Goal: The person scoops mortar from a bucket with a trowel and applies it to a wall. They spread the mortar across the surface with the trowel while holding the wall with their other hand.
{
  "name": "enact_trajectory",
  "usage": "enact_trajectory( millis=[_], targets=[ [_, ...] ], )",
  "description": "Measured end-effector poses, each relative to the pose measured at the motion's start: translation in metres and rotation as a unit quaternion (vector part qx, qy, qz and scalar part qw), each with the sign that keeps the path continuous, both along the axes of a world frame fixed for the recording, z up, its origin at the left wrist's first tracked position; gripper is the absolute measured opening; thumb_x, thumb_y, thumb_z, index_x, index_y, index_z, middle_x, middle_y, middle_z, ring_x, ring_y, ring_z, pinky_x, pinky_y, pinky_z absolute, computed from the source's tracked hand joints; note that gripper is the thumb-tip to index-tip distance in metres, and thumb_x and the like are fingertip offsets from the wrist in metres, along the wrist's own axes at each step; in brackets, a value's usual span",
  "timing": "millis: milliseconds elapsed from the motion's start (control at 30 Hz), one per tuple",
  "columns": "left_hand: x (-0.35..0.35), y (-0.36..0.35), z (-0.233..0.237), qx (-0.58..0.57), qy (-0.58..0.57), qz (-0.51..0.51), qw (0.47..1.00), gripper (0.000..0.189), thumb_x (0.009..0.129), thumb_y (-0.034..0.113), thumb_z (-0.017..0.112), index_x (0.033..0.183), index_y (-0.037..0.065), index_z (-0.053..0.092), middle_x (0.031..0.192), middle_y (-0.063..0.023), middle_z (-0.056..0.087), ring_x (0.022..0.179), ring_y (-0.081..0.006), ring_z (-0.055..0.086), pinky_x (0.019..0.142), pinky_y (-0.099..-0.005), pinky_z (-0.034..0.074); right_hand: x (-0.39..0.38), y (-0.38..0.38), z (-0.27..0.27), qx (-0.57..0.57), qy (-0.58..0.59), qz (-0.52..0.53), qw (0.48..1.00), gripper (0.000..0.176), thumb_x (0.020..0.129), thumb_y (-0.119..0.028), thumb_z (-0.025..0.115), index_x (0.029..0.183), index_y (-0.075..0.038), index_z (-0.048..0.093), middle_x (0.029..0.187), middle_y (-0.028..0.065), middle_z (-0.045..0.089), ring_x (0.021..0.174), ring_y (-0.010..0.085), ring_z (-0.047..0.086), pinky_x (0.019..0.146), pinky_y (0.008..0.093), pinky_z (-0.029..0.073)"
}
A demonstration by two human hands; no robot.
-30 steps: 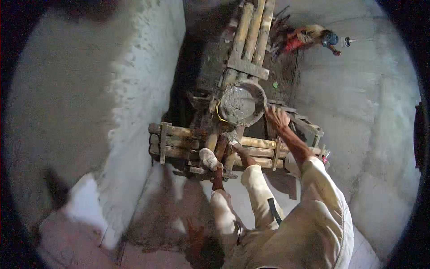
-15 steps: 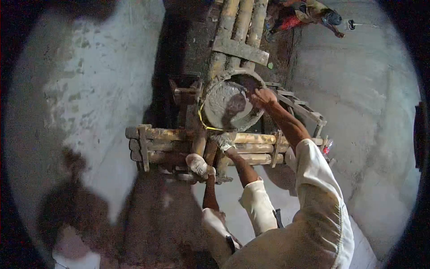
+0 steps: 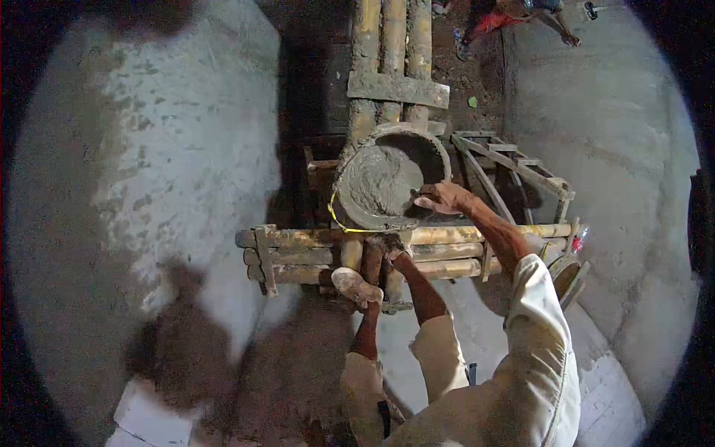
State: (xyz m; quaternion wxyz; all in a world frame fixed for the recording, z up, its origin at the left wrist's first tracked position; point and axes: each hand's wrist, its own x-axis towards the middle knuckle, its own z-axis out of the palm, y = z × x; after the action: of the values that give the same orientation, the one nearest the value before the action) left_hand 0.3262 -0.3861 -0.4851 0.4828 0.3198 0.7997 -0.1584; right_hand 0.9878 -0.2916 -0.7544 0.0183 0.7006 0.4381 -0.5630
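Round grey-coated bucket [image 3: 395, 223] with wet grey mortar [image 3: 378, 179] stands over thick wooden poles [image 3: 447, 249].
At its lower left hangs a thin yellow strip [image 3: 337, 217]; then the bare right hand [image 3: 445, 198], fingers curled at the right rim, its exact grip I cannot tell; farther right, a wooden ladder-like frame [image 3: 521, 168].

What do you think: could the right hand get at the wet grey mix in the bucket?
Probably yes. The right hand is at the edge of the bucket, whose top is open, and nothing visible seems to block the wet grey mix.
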Motion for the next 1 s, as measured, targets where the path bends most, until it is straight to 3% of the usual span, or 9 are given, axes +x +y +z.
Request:
enact_trajectory(
  millis=[300,433,567,600,633,667,733,900,1000],
  targets=[
    [-0.019,0.028,0.05,0.07,0.002,-0.017,0.997,0.077,0.093,0.016,0.063,0.154,0.014,0.017,0.158,-0.011,0.021,0.134,-0.0271,0.039,0.097,-0.0421,0.042,-0.033,-0.051,0.053,0.07,0.103,-0.176,0.976,0.052,0.097,-0.046,0.046,0.105,0.003,0.061,0.08,0.0166,0.063,0.077,0.0206,0.058,0.071,0.0397,0.047],
    [-0.035,0.064,0.097,0.16,-0.009,-0.024,0.987,0.077,0.093,0.015,0.063,0.155,0.015,0.017,0.158,-0.01,0.021,0.133,-0.026,0.041,0.094,-0.0416,0.045,-0.061,-0.059,0.138,0.121,0.109,-0.263,0.951,0.049,0.099,-0.042,0.045,0.112,0.002,0.061,0.095,0.0187,0.064,0.08,0.0259,0.061,0.073,0.0382,0.049],
    [-0.099,0.085,0.175,0.356,-0.029,-0.065,0.932,0.077,0.094,0.013,0.063,0.155,0.016,0.016,0.159,-0.009,0.021,0.132,-0.0249,0.043,0.092,-0.0412,0.048,-0.096,-0.079,0.188,0.13,0.103,-0.358,0.919,0.045,0.099,-0.034,0.045,0.122,0.002,0.058,0.12,0.0197,0.062,0.114,0.0325,0.057,0.101,0.036,0.041],
    [-0.133,0.083,0.189,0.425,-0.046,-0.086,0.9,0.077,0.094,0.013,0.063,0.155,0.016,0.016,0.159,-0.0087,0.021,0.132,-0.0246,0.043,0.092,-0.0411,0.048,-0.103,-0.069,0.237,0.156,0.118,-0.4,0.895,0.043,0.099,-0.033,0.047,0.119,0.003,0.058,0.112,0.0181,0.063,0.109,0.0312,0.058,0.097,0.0359,0.043],
    [-0.118,0.099,0.243,0.449,-0.067,0.006,0.891,0.077,0.094,0.013,0.062,0.155,0.017,0.017,0.159,-0.0095,0.021,0.13,-0.0239,0.045,0.091,-0.0402,0.048,-0.108,-0.063,0.25,0.327,0.036,-0.326,0.886,0.035,0.101,-0.033,0.044,0.11,-0.001,0.058,0.082,0.0048,0.059,0.07,0.0117,0.054,0.064,0.0262,0.047],
    [-0.077,0.133,0.311,0.466,-0.096,0.094,0.875,0.076,0.094,0.014,0.062,0.155,0.017,0.017,0.159,-0.0102,0.02,0.129,-0.0232,0.046,0.09,-0.0394,0.048,-0.119,-0.053,0.293,0.251,0.16,-0.432,0.851,0.036,0.101,-0.032,0.045,0.112,-0.001,0.058,0.082,0.0066,0.061,0.066,0.0137,0.058,0.06,0.0281,0.048],
    [-0.075,0.182,0.366,0.533,0.359,-0.247,0.725,0.072,0.094,0.031,0.06,0.151,0.005,0.024,0.154,-0.0201,0.028,0.14,-0.0376,0.029,0.116,-0.0478,0.021,-0.132,-0.026,0.356,0.254,0.193,-0.508,0.8,0.03,0.1,-0.034,0.047,0.102,-0.006,0.058,0.075,0.0018,0.056,0.058,0.0131,0.057,0.051,0.0297,0.047],
    [-0.125,0.235,0.562,0.661,0.556,-0.253,0.436,0.06,0.095,0.023,0.057,0.148,0.008,0.033,0.15,-0.015,0.037,0.14,-0.0329,0.033,0.115,-0.0484,0.022,-0.164,0.03,0.555,0.342,0.294,-0.618,0.644,0.025,0.098,-0.034,0.05,0.099,-0.01,0.056,0.073,0.0017,0.055,0.054,0.012,0.054,0.047,0.0259,0.045],
    [-0.14,0.292,0.637,0.706,0.577,-0.211,0.352,0.055,0.098,0.035,0.054,0.146,0.013,0.038,0.152,-0.0046,0.038,0.14,-0.0268,0.034,0.115,-0.0511,0.019,-0.159,0.09,0.662,0.414,0.289,-0.63,0.59,0.025,0.098,-0.036,0.05,0.105,-0.012,0.054,0.079,0.0032,0.06,0.056,0.0112,0.056,0.046,0.0255,0.047]
  ],
)
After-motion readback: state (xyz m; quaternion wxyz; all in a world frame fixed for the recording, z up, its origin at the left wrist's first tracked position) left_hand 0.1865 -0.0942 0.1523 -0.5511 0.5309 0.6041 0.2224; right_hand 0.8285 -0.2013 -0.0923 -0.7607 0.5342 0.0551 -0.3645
